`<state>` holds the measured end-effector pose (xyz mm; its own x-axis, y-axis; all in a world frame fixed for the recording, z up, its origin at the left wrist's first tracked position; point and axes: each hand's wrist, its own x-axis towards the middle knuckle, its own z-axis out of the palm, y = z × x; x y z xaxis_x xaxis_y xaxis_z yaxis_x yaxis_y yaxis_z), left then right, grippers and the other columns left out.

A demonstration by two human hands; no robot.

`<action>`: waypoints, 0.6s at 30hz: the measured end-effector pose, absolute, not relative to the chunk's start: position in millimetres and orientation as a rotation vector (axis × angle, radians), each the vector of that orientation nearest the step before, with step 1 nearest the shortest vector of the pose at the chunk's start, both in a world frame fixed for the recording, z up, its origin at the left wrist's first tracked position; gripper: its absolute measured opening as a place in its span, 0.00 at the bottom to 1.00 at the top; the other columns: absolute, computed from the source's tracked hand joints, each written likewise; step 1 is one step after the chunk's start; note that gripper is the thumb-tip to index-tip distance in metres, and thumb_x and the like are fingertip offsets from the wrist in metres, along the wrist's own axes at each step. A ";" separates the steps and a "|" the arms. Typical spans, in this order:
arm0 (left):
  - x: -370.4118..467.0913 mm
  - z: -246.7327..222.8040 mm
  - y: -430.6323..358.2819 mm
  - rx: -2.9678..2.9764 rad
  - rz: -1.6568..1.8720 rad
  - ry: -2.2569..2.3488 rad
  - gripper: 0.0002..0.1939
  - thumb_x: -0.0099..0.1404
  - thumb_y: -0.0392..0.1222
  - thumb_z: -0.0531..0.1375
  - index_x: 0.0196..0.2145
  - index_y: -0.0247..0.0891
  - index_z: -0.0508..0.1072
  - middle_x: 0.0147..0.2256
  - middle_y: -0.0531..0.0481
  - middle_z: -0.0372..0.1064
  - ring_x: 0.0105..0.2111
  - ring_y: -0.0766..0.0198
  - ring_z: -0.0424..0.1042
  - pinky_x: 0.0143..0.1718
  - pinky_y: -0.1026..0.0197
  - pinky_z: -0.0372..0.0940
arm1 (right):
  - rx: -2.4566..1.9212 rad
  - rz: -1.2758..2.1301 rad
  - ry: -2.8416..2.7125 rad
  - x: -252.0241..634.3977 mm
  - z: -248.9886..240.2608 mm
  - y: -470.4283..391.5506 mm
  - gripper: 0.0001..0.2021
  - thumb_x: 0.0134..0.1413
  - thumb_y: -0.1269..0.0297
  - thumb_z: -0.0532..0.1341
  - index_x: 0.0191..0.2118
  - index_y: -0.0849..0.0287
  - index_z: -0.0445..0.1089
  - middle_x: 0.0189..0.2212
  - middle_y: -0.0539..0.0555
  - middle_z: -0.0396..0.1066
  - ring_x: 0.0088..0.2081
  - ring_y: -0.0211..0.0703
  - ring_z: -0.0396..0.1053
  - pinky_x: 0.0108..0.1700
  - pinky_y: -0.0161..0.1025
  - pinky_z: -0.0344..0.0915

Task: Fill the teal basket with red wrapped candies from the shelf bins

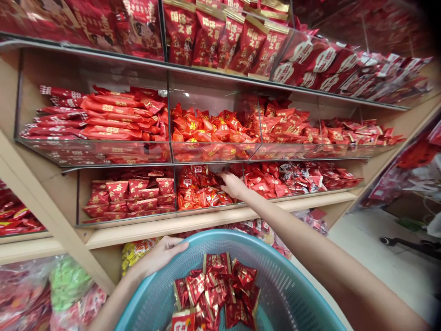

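Observation:
A teal plastic basket (272,262) fills the lower middle of the view, with several red and gold candy packets (217,294) in it. My left hand (167,253) grips its far left rim, thumb over the edge. My right hand (231,185) reaches into a clear bin on the lower shelf, at small red packets (206,195). Its fingers are bent near the packets and the bin's back; whether they hold one is too small to tell.
Clear dividers split the wooden shelves (138,231) into bins of red packets (117,115). Green bags (69,280) lie at the lower left, yellow ones (138,253) behind the basket. Pale floor (365,248) and a dark wheeled base (409,246) show at right.

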<state>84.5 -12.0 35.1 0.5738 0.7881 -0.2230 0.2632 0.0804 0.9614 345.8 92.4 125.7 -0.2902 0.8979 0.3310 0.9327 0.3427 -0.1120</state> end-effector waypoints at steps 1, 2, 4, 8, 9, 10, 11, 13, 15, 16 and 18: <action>83.5 34.7 -12.1 1.483 0.497 0.948 0.21 0.56 0.56 0.55 0.32 0.33 0.74 0.30 0.49 0.73 0.28 0.63 0.68 0.30 0.65 0.61 | -1.634 -0.138 -2.294 343.6 122.7 99.5 0.23 0.48 0.74 0.56 0.53 0.62 0.58 0.49 0.60 0.62 0.48 0.46 0.62 0.46 0.36 0.58; 82.3 34.3 -12.2 1.479 0.497 0.954 0.21 0.56 0.56 0.55 0.31 0.33 0.74 0.30 0.49 0.73 0.28 0.63 0.68 0.30 0.65 0.61 | -1.637 -0.137 -2.300 341.1 119.8 104.7 0.24 0.47 0.73 0.57 0.53 0.61 0.58 0.49 0.60 0.62 0.48 0.46 0.62 0.46 0.36 0.59; 80.2 33.4 -12.2 1.469 0.493 0.962 0.21 0.56 0.56 0.55 0.31 0.33 0.74 0.30 0.49 0.73 0.28 0.63 0.68 0.30 0.65 0.61 | -1.649 -0.144 -2.295 335.8 115.1 110.3 0.24 0.48 0.72 0.58 0.54 0.61 0.57 0.48 0.61 0.63 0.47 0.48 0.63 0.44 0.38 0.60; 77.6 29.5 -10.6 1.447 0.483 0.961 0.22 0.55 0.57 0.55 0.31 0.34 0.74 0.29 0.49 0.73 0.30 0.61 0.69 0.32 0.63 0.62 | -1.698 -0.165 -2.253 329.0 112.6 111.9 0.24 0.51 0.71 0.55 0.55 0.57 0.56 0.46 0.61 0.65 0.45 0.51 0.65 0.41 0.41 0.61; 77.3 28.2 -9.9 1.446 0.480 0.963 0.22 0.55 0.58 0.55 0.31 0.34 0.74 0.29 0.49 0.72 0.30 0.60 0.69 0.32 0.63 0.62 | -1.714 -0.167 -2.236 328.8 112.8 111.7 0.23 0.51 0.71 0.54 0.55 0.56 0.56 0.45 0.61 0.66 0.44 0.52 0.66 0.41 0.42 0.61; 77.1 27.0 -9.3 1.447 0.477 0.969 0.23 0.55 0.58 0.55 0.31 0.34 0.74 0.29 0.49 0.73 0.30 0.60 0.69 0.32 0.63 0.62 | -1.731 -0.167 -2.215 329.4 113.1 111.3 0.23 0.52 0.72 0.53 0.55 0.57 0.57 0.43 0.61 0.67 0.43 0.52 0.66 0.40 0.42 0.61; 77.0 26.2 -8.9 1.447 0.475 0.977 0.23 0.54 0.58 0.55 0.32 0.34 0.75 0.29 0.48 0.73 0.30 0.60 0.69 0.32 0.63 0.62 | -1.747 -0.166 -2.194 330.6 113.3 110.8 0.21 0.52 0.72 0.52 0.54 0.57 0.58 0.42 0.61 0.68 0.42 0.53 0.67 0.39 0.43 0.61; 77.3 26.2 -8.8 1.451 0.475 0.981 0.23 0.55 0.58 0.55 0.33 0.34 0.75 0.30 0.48 0.73 0.31 0.59 0.69 0.33 0.63 0.62 | -1.768 -0.160 -2.149 334.3 113.6 109.4 0.19 0.53 0.71 0.51 0.52 0.59 0.60 0.41 0.62 0.68 0.42 0.53 0.67 0.40 0.43 0.61; 78.2 28.3 -9.7 1.455 0.475 0.967 0.23 0.56 0.57 0.55 0.35 0.34 0.75 0.32 0.48 0.73 0.31 0.60 0.69 0.33 0.63 0.62 | -1.771 -0.153 -2.109 338.4 113.6 107.0 0.18 0.54 0.71 0.49 0.51 0.58 0.61 0.42 0.61 0.69 0.43 0.52 0.67 0.41 0.41 0.60; 78.9 29.9 -10.4 1.461 0.478 0.961 0.22 0.56 0.57 0.55 0.36 0.35 0.75 0.33 0.48 0.73 0.30 0.60 0.69 0.33 0.63 0.62 | -1.768 -0.149 -2.093 340.0 113.6 105.6 0.18 0.55 0.71 0.48 0.51 0.58 0.61 0.42 0.61 0.68 0.44 0.51 0.66 0.42 0.40 0.60; 80.5 33.2 -11.9 1.477 0.482 0.964 0.22 0.57 0.56 0.55 0.38 0.35 0.75 0.33 0.48 0.73 0.30 0.61 0.69 0.32 0.64 0.62 | -1.764 -0.142 -2.067 341.8 113.7 102.4 0.18 0.56 0.71 0.47 0.51 0.58 0.62 0.43 0.59 0.69 0.45 0.49 0.66 0.43 0.38 0.59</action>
